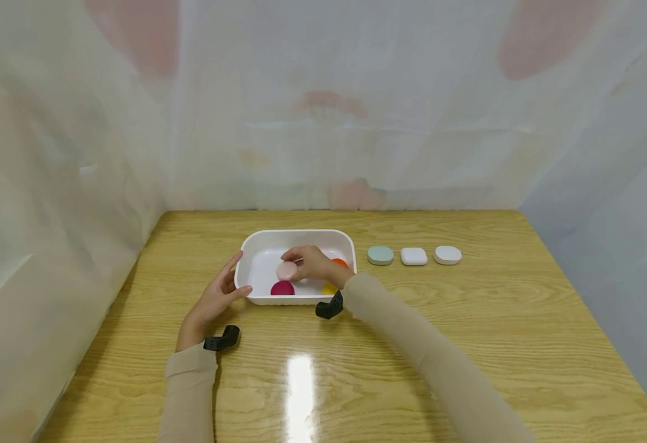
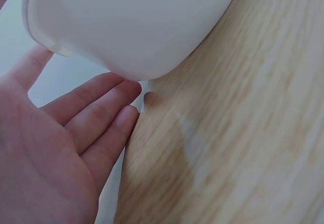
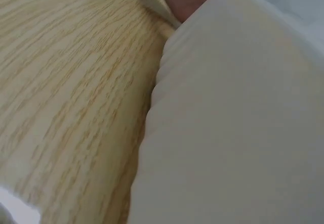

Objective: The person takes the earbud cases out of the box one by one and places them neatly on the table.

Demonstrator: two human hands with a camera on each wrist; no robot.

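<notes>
A white tray (image 1: 287, 301) stands on the wooden table. My left hand (image 1: 219, 298) holds its left end, thumb over the near rim and fingers along the outside. In the left wrist view the fingertips lie against the tray wall (image 2: 136, 27). Inside the tray, my right hand (image 1: 315, 263) pinches a pale pink round disc (image 1: 286, 271) between thumb and fingers. A magenta disc (image 1: 282, 288) lies just below it. An orange disc (image 1: 339, 263) and a yellow disc (image 1: 329, 288) are partly hidden by the right hand. The tray's wall (image 3: 223, 123) fills much of the right wrist view.
Right of the tray, a pale green oval piece (image 1: 381, 255), a white rounded rectangular piece (image 1: 414, 256) and a white oval piece (image 1: 448, 255) stand in a row on the table (image 1: 467, 344). A pale patterned curtain (image 1: 428, 147) hangs behind the table and along both sides.
</notes>
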